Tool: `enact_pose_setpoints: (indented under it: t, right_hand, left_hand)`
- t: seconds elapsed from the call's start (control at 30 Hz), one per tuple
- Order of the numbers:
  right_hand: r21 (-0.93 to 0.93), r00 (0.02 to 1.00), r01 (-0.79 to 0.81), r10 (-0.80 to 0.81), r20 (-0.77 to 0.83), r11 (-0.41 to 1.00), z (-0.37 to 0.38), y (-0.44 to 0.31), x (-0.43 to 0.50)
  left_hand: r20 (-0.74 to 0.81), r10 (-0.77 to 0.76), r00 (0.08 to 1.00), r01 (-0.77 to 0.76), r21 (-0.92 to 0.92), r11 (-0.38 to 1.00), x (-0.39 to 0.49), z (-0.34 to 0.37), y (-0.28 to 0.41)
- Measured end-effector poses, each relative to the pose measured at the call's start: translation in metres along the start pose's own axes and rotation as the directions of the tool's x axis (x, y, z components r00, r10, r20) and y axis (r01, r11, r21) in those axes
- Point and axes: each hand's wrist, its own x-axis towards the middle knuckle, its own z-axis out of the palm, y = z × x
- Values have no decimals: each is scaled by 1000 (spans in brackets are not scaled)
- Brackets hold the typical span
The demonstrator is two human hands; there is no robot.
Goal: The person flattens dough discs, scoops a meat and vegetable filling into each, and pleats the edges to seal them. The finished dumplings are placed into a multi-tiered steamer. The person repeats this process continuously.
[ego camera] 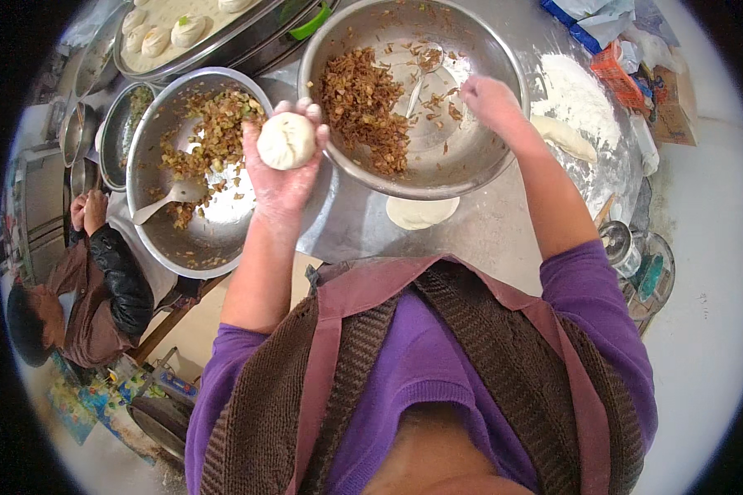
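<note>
On the palm and fingers of my left hand (285, 179) rests a round, pleated bun of white dough (286, 141), over the gap between two steel bowls. My right hand (492, 105), fingers curled, hovers over the right side of the large steel bowl (470, 176); whether it pinches anything cannot be told. That bowl holds brown shredded filling (365, 111) and a metal spoon (416, 96). The smaller steel bowl (145, 154) to the left has chopped yellow-brown filling (207, 133) and a pale spoon (170, 199). A flat dough round (422, 211) lies partly under the large bowl's near rim.
A steamer tray (223, 34) with several buns stands at the upper left. Flour (579, 99) and a dough roll (564, 138) lie at the right, near an orange basket (619, 77). A co-worker (99, 297) is at the far left.
</note>
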Motion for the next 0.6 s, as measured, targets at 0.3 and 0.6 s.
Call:
enact_pose_setpoints:
  t: [0.3,0.6]
  right_hand:
    - [-308,985,23,31,170,951,91,28,6]
    - [-418,981,136,-63,184,898,89,11,0]
  left_hand:
    - [19,-12,1000,12,-23,1000,-6,-14,-2]
    - [-51,-9,999,8,-27,1000,-12,-3,-17]
